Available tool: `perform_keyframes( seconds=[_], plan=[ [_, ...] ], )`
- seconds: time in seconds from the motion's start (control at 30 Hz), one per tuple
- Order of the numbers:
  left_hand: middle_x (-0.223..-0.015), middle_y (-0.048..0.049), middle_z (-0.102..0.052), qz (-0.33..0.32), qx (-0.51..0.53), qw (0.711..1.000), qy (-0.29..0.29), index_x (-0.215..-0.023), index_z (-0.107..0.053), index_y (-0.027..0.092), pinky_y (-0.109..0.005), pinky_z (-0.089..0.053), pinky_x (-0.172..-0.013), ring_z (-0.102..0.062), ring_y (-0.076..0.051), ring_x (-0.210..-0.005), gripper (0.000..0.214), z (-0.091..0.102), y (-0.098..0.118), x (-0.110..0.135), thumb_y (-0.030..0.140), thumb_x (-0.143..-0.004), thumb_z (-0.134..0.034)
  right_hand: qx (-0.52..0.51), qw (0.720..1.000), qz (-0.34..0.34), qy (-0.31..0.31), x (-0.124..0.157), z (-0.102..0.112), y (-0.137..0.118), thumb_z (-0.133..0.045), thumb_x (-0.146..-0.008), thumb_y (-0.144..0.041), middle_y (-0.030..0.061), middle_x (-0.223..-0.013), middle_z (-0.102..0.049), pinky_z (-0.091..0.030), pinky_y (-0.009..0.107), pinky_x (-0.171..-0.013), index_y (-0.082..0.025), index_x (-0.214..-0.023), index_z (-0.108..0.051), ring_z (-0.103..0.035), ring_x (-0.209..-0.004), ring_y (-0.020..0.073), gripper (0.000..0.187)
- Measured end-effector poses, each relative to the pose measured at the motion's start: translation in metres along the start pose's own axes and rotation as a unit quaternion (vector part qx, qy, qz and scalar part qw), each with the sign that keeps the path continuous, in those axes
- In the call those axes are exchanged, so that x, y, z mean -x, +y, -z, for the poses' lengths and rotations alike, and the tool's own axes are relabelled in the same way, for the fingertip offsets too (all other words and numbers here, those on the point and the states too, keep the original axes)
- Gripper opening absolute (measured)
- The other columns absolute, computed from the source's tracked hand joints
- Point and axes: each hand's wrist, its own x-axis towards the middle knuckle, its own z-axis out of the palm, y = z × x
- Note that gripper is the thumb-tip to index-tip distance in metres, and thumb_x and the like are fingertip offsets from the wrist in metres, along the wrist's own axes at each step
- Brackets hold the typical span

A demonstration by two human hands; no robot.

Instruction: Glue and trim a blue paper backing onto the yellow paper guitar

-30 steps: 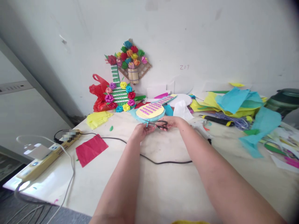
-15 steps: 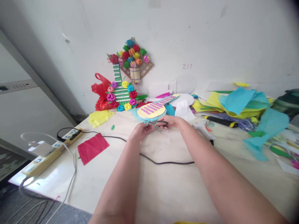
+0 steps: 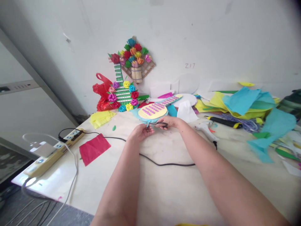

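My right hand (image 3: pixel 167 121) is closed around the handles of a pair of scissors (image 3: pixel 162 124), whose blades point left. Between thumb and fingers, my left hand (image 3: pixel 141 131) pinches a small blue strip of paper (image 3: pixel 148 124), and the blades lie at this strip. Whether they are cutting into it is too small to tell. Just behind my hands lies a guitar-shaped paper cutout (image 3: pixel 151 111), yellow with purple bars, on light blue paper (image 3: pixel 135 113).
A flower-trimmed green guitar craft (image 3: pixel 124 95) leans on the wall. Red cloth-like paper (image 3: pixel 94 149), a black cable (image 3: pixel 162 164) and a power strip (image 3: pixel 55 153) lie left and centre. Rightward are a glue gun (image 3: pixel 207 130), a box cutter (image 3: pixel 224 121) and blue paper (image 3: pixel 244 99).
The scissors have turned and shifted slightly left at the blue strip. My left hand stays nearly in place, and the view has moved a little.
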Motion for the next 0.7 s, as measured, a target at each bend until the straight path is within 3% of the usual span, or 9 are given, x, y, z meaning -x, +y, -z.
perform_keyframes(
  seconds=[0.2,0.5,0.7],
  plan=[
    [-0.063,-0.0100,-0.058,0.005,-0.003,0.999,-0.032,-0.077,-0.053,0.008,-0.031,-0.053,-0.061,-0.060,-0.016,-0.059,0.017,0.006,0.000,0.000,0.007,-0.081,-0.037,-0.012,1.000,-0.021,0.001,0.001,-0.012,-0.016,-0.067,-0.064,-0.039,-0.0060,-0.043,-0.047,-0.025,0.017,-0.035,-0.014,-0.066,-0.055,-0.034,-0.035,0.0026,0.028],
    [-0.062,-0.0112,-0.059,0.027,0.014,0.999,-0.032,-0.079,-0.055,0.007,-0.033,-0.053,-0.061,-0.060,-0.017,-0.058,0.020,0.009,0.005,0.002,0.008,-0.079,-0.035,0.025,0.999,0.037,0.016,-0.009,-0.007,0.000,-0.065,-0.065,-0.039,-0.0056,-0.046,-0.048,-0.024,0.017,-0.035,-0.012,-0.067,-0.060,-0.034,-0.036,0.0021,0.028],
    [-0.060,-0.0119,-0.058,0.044,-0.006,0.998,-0.048,-0.072,-0.055,0.008,-0.034,-0.052,-0.062,-0.060,-0.018,-0.058,0.022,0.012,0.008,0.003,0.011,-0.079,-0.034,0.028,0.999,0.029,0.017,-0.008,-0.013,-0.009,-0.068,-0.061,-0.039,-0.0060,-0.044,-0.048,-0.025,0.016,-0.035,-0.012,-0.066,-0.059,-0.035,-0.035,0.0019,0.029]
  ],
)
